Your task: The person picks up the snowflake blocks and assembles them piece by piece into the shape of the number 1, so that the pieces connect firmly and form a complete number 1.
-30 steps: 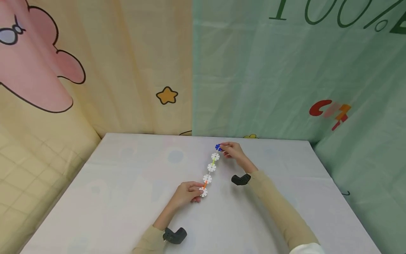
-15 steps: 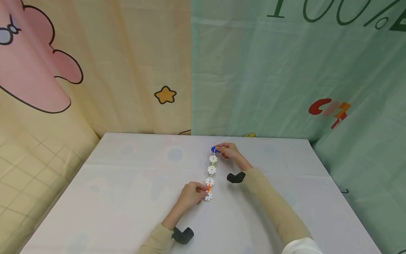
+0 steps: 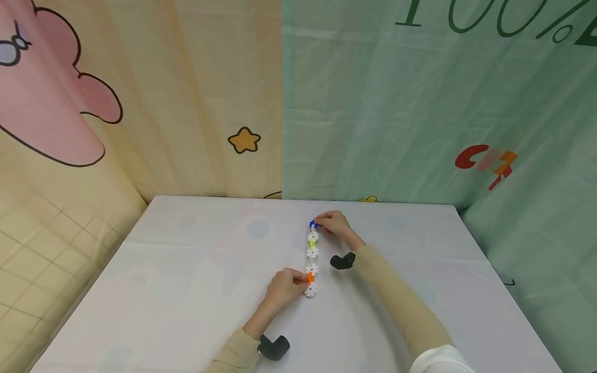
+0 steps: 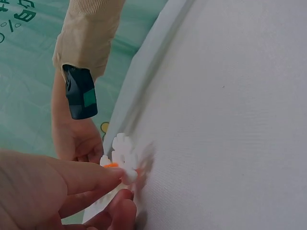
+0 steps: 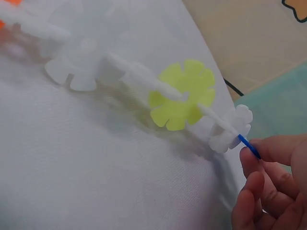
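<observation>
A chain of notched snowflake discs [image 3: 312,253] runs from near to far over the white table, mostly white with an orange disc [image 3: 310,277], a yellow-green disc [image 5: 182,96] and a blue disc [image 3: 313,224]. At its far end my right hand [image 3: 335,224] pinches the blue disc between thumb and fingertips; the right wrist view shows that disc [image 5: 249,146] edge-on. My left hand [image 3: 285,287] holds the near end, thumb and finger by the orange disc. In the left wrist view, the fingers cover part of a white disc [image 4: 123,148] there.
The white-covered table [image 3: 186,300] meets a yellow curtain [image 3: 200,103] and a green curtain [image 3: 373,103] at its back edge. Each wrist carries a black camera mount [image 3: 274,347].
The chain has turned from slanted to nearly straight away from me. Its near end moved right with my left hand, while the far end shifted slightly left with my right hand.
</observation>
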`<state>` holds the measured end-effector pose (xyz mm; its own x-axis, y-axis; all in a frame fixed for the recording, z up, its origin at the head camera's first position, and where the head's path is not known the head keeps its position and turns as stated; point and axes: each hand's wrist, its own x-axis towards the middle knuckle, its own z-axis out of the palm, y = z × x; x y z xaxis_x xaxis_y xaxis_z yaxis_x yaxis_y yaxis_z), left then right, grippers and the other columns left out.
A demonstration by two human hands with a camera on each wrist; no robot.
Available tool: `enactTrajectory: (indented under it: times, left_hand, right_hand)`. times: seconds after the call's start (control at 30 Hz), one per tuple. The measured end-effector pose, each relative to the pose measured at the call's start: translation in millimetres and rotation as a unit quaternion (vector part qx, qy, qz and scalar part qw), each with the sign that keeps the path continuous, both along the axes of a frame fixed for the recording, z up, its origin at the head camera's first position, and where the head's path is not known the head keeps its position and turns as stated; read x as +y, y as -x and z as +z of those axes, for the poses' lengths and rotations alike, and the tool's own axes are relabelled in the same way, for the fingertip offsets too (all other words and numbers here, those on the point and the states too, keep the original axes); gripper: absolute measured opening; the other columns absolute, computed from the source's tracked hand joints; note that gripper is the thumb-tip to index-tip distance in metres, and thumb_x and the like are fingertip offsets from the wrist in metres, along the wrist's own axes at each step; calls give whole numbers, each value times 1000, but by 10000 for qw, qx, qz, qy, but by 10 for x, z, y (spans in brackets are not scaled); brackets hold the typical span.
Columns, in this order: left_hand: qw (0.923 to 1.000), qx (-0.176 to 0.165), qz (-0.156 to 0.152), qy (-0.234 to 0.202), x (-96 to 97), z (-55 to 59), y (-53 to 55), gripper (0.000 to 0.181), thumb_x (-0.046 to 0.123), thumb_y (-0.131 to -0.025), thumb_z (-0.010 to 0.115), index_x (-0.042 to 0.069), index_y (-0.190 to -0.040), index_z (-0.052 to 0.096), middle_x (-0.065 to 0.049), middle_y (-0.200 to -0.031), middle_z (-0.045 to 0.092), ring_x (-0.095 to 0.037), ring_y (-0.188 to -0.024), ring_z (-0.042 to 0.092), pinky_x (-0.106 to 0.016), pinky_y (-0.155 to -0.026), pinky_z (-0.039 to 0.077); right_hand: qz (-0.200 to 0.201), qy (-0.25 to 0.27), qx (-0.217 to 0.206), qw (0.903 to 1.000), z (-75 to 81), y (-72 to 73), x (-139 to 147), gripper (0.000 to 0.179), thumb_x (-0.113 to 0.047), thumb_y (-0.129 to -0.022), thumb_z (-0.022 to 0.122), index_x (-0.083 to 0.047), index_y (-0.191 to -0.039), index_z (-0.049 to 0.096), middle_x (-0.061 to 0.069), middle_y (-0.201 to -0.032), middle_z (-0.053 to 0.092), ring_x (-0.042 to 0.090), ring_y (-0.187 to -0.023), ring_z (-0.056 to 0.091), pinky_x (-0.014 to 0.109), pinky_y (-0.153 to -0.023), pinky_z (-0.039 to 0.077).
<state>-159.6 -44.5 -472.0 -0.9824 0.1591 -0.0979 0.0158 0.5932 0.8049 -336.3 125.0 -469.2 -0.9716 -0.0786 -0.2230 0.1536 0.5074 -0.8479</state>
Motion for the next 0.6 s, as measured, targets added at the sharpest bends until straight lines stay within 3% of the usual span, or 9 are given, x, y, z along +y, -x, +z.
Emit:
enactTrajectory:
  times: [0.17,0.43,0.6]
  left_hand:
    - [9969,254,151,726,20,19,-14,11,11,-81,72,5,-89,75,0,-72,68,-10,-63,55,-26,-56,42]
    - [9953,96,239,936,41,54,-62,11,15,-83,73,6,-87,75,-1,-74,68,-12,-64,56,-29,-58,43]
    - [9923,339,287,1153,-138,93,-107,9,17,-85,71,10,-86,76,1,-76,69,-11,-66,57,-28,-58,43]
  right_hand:
    - [-7,-447,243,9987,-46,-25,-39,28,-28,-89,68,-5,-105,71,7,-88,71,9,-61,50,18,-55,42]
    - [-54,-525,348,9980,-75,-54,-86,28,-29,-89,68,-7,-105,71,6,-87,68,11,-62,50,18,-56,43]
    - [181,-476,644,9966,-13,-107,12,31,-29,-91,65,-8,-113,67,10,-93,67,17,-67,57,23,-59,47]
